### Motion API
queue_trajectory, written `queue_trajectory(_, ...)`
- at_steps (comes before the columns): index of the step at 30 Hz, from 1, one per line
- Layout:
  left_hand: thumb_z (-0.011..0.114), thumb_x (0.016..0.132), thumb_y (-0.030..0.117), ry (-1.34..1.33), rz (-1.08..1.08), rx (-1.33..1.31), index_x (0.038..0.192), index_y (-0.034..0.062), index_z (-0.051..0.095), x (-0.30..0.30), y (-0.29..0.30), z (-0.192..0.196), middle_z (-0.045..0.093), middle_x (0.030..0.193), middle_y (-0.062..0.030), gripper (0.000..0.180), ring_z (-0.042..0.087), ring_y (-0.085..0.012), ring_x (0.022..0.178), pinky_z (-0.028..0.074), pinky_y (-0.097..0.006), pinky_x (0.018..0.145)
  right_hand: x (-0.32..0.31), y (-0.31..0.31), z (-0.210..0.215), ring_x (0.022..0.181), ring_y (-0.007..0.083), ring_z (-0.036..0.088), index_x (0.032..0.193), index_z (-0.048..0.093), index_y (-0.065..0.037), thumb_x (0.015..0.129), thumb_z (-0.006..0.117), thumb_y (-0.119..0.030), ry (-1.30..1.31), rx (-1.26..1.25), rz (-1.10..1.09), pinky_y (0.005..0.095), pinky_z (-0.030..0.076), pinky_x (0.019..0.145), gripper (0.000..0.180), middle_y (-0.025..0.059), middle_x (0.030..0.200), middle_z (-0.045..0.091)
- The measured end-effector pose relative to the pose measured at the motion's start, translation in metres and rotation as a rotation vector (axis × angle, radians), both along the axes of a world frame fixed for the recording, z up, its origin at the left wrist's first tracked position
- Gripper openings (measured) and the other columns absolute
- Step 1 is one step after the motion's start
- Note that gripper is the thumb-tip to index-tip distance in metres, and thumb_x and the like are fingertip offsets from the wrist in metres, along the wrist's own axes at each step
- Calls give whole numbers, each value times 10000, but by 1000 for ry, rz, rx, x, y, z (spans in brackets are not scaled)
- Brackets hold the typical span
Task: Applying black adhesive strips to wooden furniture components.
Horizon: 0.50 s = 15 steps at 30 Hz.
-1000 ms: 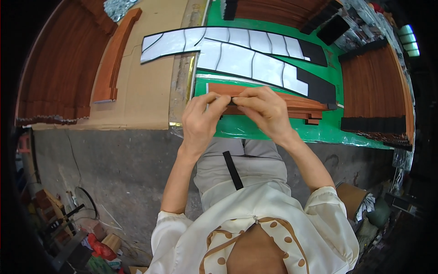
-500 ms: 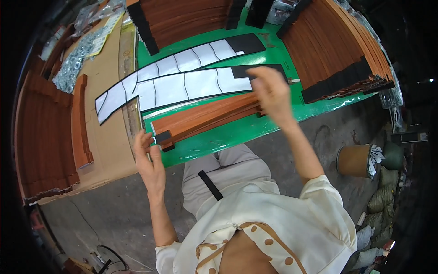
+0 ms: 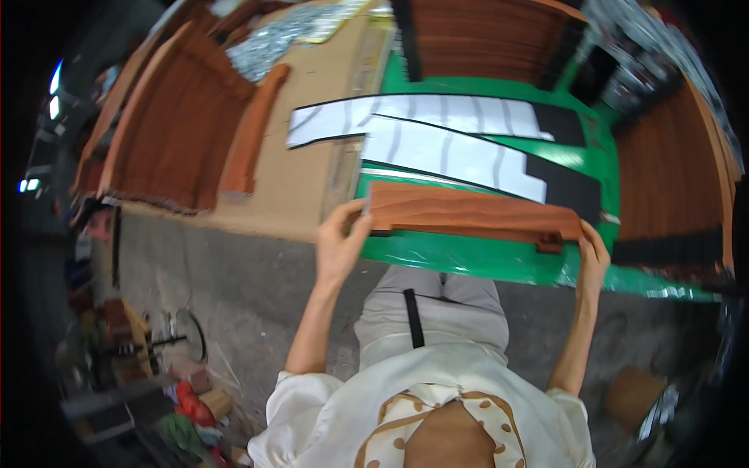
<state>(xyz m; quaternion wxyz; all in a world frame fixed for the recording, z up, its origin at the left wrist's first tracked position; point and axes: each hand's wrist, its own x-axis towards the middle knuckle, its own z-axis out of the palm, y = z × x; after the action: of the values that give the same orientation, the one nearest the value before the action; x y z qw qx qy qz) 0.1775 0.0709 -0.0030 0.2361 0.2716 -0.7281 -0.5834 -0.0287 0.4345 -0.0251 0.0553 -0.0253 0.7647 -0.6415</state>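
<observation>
I hold a long stack of brown wood-grain strips [image 3: 468,212] level over the near edge of a green mat [image 3: 468,261]. My left hand [image 3: 341,243] grips the stack's left end. At the right end my right hand [image 3: 593,261] is closed on it, near a small piece that sticks out below. Just beyond the stack lie two long white strips with black ends [image 3: 452,148], side by side on the mat and on brown cardboard [image 3: 312,93].
Piles of brown strips lie at the left [image 3: 175,132], far centre [image 3: 484,39] and right [image 3: 671,179] edges. One short brown stack [image 3: 253,132] rests on the cardboard. A grey concrete floor [image 3: 234,281] is below, with clutter at lower left.
My hands went from pinching the stack's middle to its two ends. The stack now lies level and straight in front of me, and my head has turned to the left.
</observation>
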Motion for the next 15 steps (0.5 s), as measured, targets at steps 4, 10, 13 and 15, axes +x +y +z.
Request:
queue_trajectory(4,633,793,46,-66,-20,-226,1146,-13,571,1,-6,-15,645,1073,-165,364,626,-221,937,479,-322,807,8,-3,-12,1076,163,544,1202,570,18,860,509,-23,4,53,34,287,405,928,349,90,1168,597)
queue_trajectory(10,651,776,86,-255,152,-948,1129,32,575,23,-87,-6,622,1010,-183,365,582,-319,956,421,-406,878,2,-1,-13,1114,168,519,1197,574,6,887,502,-21,153,99,-45,301,383,962,320,82,1205,572)
queue_trajectory(13,677,775,210,-376,331,-936,1252,70,491,49,-191,-15,555,1178,-189,531,526,-336,1081,380,-451,942,-2,5,-7,1112,167,512,1186,574,8,899,496,-21,161,63,-148,295,374,967,298,79,1194,567)
queue_trajectory(15,682,765,301,-589,401,-967,1309,93,427,58,-226,-9,510,1246,-193,636,499,-356,1125,349,-485,973,-3,7,-5,1094,164,516,1172,574,15,900,498,-21,164,49,-147,288,376,960,285,76,1171,572)
